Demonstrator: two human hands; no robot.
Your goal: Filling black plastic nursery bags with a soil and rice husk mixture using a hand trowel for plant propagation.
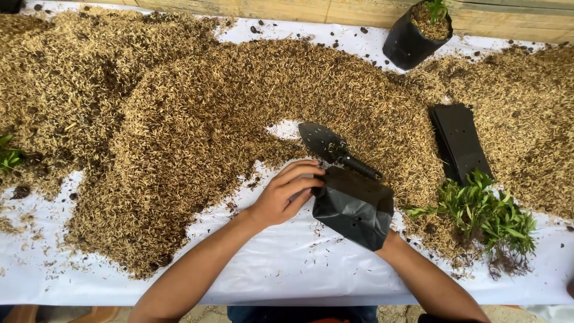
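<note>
My left hand [286,194] grips the left edge of a black plastic nursery bag [354,206] near the front middle of the white-covered table [281,263]. My right hand is hidden inside or behind that bag; only its forearm [430,281] shows. Just behind the bag lies a black hand trowel [332,148], blade pointing up-left, resting at the edge of a large heap of brown rice husk mix [197,125].
A stack of flat black bags [459,142] lies to the right on the husk. A bunch of green seedlings [487,215] with roots lies at front right. A filled black bag with a plant [415,33] stands at the back. Green leaves [9,157] show at far left.
</note>
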